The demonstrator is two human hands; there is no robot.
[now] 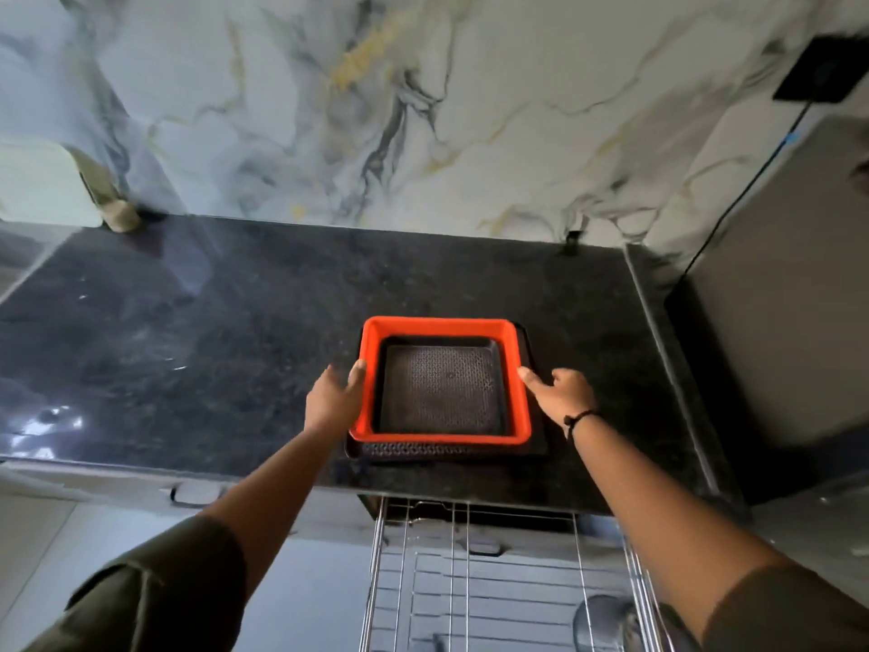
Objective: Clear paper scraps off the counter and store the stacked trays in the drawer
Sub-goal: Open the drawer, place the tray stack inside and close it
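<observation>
An orange tray (517, 383) is stacked on a wider dark perforated tray (446, 450), and another dark tray (442, 388) lies inside it. The stack rests on the black granite counter (211, 350) near its front edge. My left hand (331, 397) is at the stack's left side with its thumb on the orange rim and its fingers hidden beside the trays. My right hand (559, 395) is at the right side, thumb on the rim and fingers curled. A wire-basket drawer (470, 585) stands pulled out right below the stack. I see no paper scraps.
A marble-patterned wall (376, 110) rises behind the counter. A grey appliance (790, 298) with a black cable stands to the right. A pale object (42, 181) sits at the far left. A shut drawer with a handle (188, 496) is to the left of the wire one.
</observation>
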